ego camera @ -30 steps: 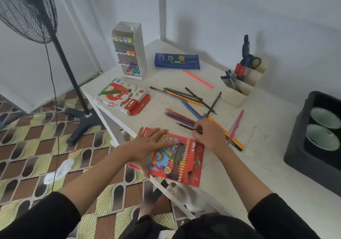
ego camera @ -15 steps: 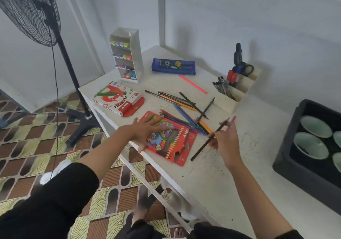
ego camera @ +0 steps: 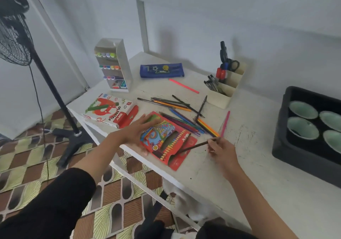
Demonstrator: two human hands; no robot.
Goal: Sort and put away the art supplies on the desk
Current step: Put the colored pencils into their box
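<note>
A red colour-pencil box point(ego camera: 167, 142) lies near the white desk's point(ego camera: 249, 165) front edge. My left hand point(ego camera: 136, 130) rests flat on the box's left end, fingers spread. My right hand point(ego camera: 220, 151) pinches a dark brown pencil point(ego camera: 193, 147), whose tip points down-left over the box's open flap. Several loose coloured pencils point(ego camera: 186, 118) lie scattered just behind the box, with a pink pen point(ego camera: 225, 122) to their right.
An oil pastels box point(ego camera: 108, 110) lies at the desk's left edge, a marker rack point(ego camera: 114, 65) and blue pencil case point(ego camera: 162, 70) behind it. A cream organiser point(ego camera: 226, 85) holds pens and scissors. A black tray of bowls point(ego camera: 311, 128) sits right. A fan stand point(ego camera: 55, 94) is on the floor.
My right hand lifted a dark pencil from the pile and has brought it down towards the box's flap. My left hand slid to the box's left end.
</note>
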